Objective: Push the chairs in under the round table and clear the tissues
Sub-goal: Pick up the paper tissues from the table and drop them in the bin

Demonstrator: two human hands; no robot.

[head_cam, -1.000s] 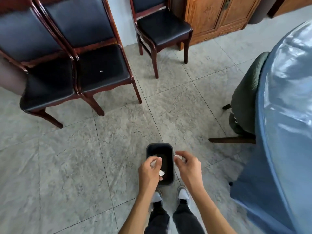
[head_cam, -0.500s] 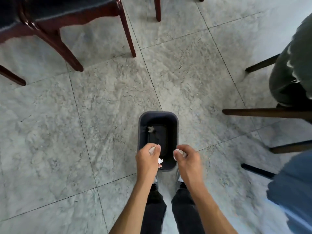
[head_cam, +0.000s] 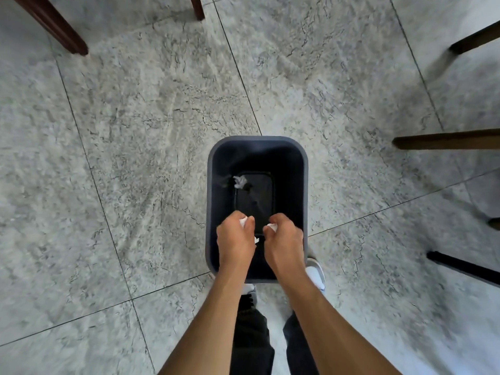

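We had leaned in closer over the bin [head_cam: 213, 169] — both hands now above its mouth. Left hand [head_cam: 236, 240] and right hand [head_cam: 284, 242] each stayed pinched around crumpled tissues [head_cam: 272, 227], unreleased; one wad [head_cam: 240, 181] already lay inside.

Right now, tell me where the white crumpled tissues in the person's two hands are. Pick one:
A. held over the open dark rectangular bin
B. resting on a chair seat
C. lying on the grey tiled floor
A: the left hand and right hand each pinch white crumpled tissues above the open dark rectangular bin, where another scrap already lies.
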